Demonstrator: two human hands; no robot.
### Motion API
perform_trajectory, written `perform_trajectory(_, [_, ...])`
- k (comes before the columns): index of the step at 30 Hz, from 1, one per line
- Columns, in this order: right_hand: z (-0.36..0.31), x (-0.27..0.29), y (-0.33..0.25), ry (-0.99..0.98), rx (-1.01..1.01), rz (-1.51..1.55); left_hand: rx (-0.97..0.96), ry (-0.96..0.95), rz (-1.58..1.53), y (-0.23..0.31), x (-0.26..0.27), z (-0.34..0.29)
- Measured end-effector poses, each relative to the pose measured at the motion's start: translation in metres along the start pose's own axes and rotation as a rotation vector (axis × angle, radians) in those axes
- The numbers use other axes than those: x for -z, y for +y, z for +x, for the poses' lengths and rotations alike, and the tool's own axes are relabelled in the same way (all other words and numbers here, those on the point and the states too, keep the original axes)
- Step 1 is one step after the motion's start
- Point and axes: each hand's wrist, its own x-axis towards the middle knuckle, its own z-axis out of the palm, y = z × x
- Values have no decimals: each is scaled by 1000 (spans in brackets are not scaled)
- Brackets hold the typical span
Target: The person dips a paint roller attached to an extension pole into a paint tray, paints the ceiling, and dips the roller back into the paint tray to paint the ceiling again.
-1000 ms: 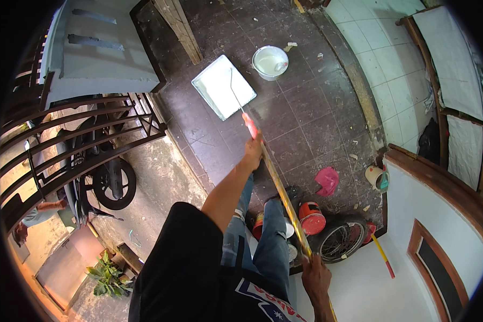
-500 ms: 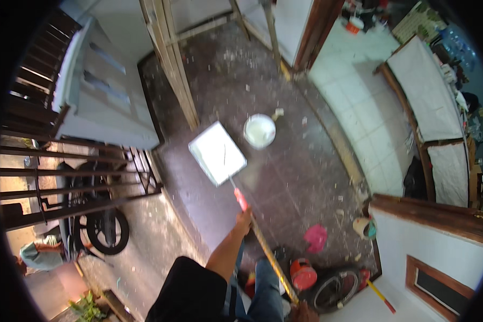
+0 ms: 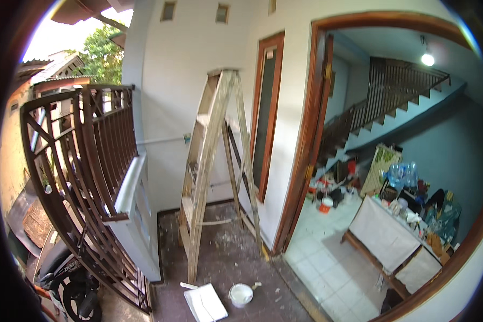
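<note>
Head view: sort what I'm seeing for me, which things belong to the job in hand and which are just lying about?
Likely part of the job:
- paint tray, white inside
- white paint bucket beside it
- possibly the wooden stepladder

Apparently just about:
- motorcycle
- water bottles
- red-and-white tub indoors
</note>
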Motion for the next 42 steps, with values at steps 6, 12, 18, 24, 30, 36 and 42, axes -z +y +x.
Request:
perform_trajectory(6, [-45, 40, 13, -133, 55, 151, -35, 276, -132, 114, -52, -95])
perform_trajectory(12, [-90, 69, 21, -326, 71, 278, -762, 318, -223, 302, -57, -164])
perform_trajectory(18, [-115, 55, 19, -425, 83, 385, -1112, 425, -279, 528, -22, -204])
perform_trajectory(24, [-109, 4, -22, -95, 58, 560, -1295, 226, -205, 704, -4, -257])
perform_trajectory(30, [-38, -42, -163, 92, 291, 592, -1169, -53, -261, 585, -35, -235])
perform_trajectory(36, [22, -61, -315, 170, 546, 1054, -1190, -203, -243, 554, -15, -244])
perform_trajectory(42, [-4, -25, -373, 140, 955, 1070, -1350, -339, -224, 673, 17, -273])
